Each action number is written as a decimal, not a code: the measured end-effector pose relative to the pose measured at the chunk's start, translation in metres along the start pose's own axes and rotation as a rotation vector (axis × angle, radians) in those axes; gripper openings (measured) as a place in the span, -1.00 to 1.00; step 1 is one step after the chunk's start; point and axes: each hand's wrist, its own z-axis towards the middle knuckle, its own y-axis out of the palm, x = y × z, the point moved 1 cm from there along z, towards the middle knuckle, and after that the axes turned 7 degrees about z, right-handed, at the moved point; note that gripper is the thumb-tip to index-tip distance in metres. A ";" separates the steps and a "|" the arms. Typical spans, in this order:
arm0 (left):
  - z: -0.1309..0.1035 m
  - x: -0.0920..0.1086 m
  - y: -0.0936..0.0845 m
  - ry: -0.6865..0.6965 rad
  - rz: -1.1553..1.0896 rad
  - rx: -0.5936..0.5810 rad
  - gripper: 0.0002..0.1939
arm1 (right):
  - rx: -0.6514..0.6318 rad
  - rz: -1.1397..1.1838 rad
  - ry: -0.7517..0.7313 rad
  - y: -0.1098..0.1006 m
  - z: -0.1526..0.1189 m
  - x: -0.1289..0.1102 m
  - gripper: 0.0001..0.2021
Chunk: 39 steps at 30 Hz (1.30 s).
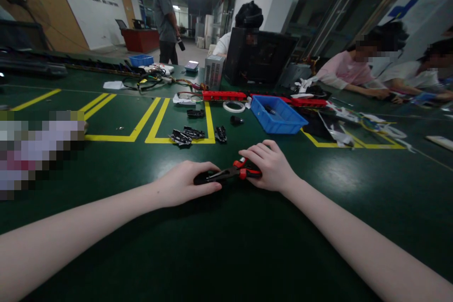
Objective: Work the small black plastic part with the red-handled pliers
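My right hand (271,167) is closed round the red and black handles of a pair of pliers (230,173), whose jaws point left. My left hand (189,181) pinches a small black part (201,179) between thumb and fingers, and the tips of the pliers reach it. Both hands are just above the green table (226,255). Beyond them lie several black pieces (181,137) by a yellow taped outline, with another black piece (221,134) to their right.
A blue bin (278,115) stands past my right hand, near a black cylindrical item (237,120) and a white ring (234,106). Farther back are red power strips (224,96), cables and a monitor (260,59). Several people are around the table.
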 end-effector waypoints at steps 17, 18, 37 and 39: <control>-0.002 0.001 0.001 0.036 0.077 0.009 -0.61 | -0.010 0.021 0.002 -0.001 0.000 0.000 -0.63; -0.003 0.001 0.001 0.037 0.080 0.013 -0.61 | -0.016 0.024 0.001 -0.001 0.000 0.000 -0.64; -0.006 0.011 -0.006 0.030 0.043 0.024 -0.63 | -0.003 0.061 0.037 -0.001 0.002 -0.002 -0.72; -0.005 0.011 -0.006 0.027 0.048 0.021 -0.63 | -0.011 0.059 0.043 -0.001 0.002 -0.002 -0.72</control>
